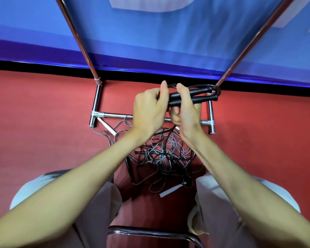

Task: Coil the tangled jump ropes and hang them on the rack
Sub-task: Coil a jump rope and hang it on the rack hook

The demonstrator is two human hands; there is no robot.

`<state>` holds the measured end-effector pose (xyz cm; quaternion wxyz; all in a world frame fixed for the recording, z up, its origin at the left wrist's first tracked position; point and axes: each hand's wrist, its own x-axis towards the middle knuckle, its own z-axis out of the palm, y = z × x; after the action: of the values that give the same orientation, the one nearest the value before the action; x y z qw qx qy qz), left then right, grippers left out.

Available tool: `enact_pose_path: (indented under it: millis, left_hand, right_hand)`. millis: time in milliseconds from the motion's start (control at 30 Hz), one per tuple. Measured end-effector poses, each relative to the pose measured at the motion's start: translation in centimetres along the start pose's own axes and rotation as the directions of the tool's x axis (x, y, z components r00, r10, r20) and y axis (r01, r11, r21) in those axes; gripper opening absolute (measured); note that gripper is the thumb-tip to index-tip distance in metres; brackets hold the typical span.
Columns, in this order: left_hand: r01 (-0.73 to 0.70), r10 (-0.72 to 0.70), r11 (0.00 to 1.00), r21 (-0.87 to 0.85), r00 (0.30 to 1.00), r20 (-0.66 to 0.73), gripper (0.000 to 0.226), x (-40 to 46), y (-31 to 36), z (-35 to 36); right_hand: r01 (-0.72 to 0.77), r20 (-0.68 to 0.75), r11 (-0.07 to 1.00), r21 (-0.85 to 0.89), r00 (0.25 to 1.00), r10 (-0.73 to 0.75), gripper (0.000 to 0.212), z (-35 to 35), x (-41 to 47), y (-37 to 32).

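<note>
- the right hand (184,108) was curled round the two black ribbed plastic jump-rope handles (193,97), held side by side above the chrome tube rack (97,99).
- the left hand (149,111) pinched the thin black cord (170,86) beside them.
- the cord trailed down into the tangled heap of grey and black ropes (161,154) on the red floor (43,122); pulling could probably snag and tighten knots.
- the hands hid any finished coils, and the rack's top was cut off.

Setting: indoor sports hall or gym. Evidence: red sports flooring (43,111); blue padded barrier (150,42) with large pale lettering along the floor edge; chrome tube rack (97,97) standing on the floor; tangled jump ropes (165,154) heaped beside it.
</note>
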<state>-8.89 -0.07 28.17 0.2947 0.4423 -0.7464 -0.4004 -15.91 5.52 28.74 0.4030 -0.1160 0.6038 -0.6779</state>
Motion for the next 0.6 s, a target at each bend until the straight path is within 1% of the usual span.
enact_pose_path:
  millis: [167,233,267,300,367,433,533,600]
  left_hand:
    - [0.068,-0.082,0.993,-0.093,0.984,-0.155,0.055,1.0,0.3,-0.1]
    - [0.11,-0.133,0.987,-0.115,0.966,-0.221,0.056,1.7,0.1,-0.5]
    - [0.135,-0.161,0.984,-0.12,0.955,-0.25,0.059,2.1,0.0,-0.7]
    - [0.155,-0.183,0.98,-0.121,0.945,-0.271,0.061,2.6,-0.1,-1.0]
    - [0.178,-0.203,0.978,-0.109,0.932,-0.299,0.062,3.2,-0.5,-1.6]
    - [0.208,-0.218,0.976,-0.067,0.923,-0.318,0.063,3.6,-0.9,-2.0]
    - [0.224,-0.217,0.974,-0.023,0.909,-0.356,0.062,4.0,-1.5,-2.4]
    - [0.242,-0.226,0.97,0.003,0.908,-0.352,0.06,4.4,-1.9,-2.4]
  right_hand:
    - [0.001,0.123,0.978,-0.209,0.992,0.025,0.058,0.5,0.0,-0.8]
    - [0.036,0.197,0.952,-0.303,0.98,0.025,0.064,0.6,-0.2,-0.5]
    - [0.077,0.236,0.934,-0.348,0.972,0.008,0.064,0.6,-0.4,-0.1]
    - [0.138,0.268,0.902,-0.409,0.963,-0.025,0.06,0.6,-0.5,0.4]
    - [0.263,0.338,0.801,-0.538,0.938,-0.08,0.044,0.8,-0.8,1.2]
    - [0.332,0.407,0.731,-0.596,0.91,-0.081,0.033,0.9,-1.1,1.3]
    - [0.422,0.467,0.662,-0.619,0.876,-0.121,0.031,0.9,-0.9,1.0]
    - [0.448,0.484,0.617,-0.647,0.867,-0.121,0.032,0.9,-1.0,0.9]
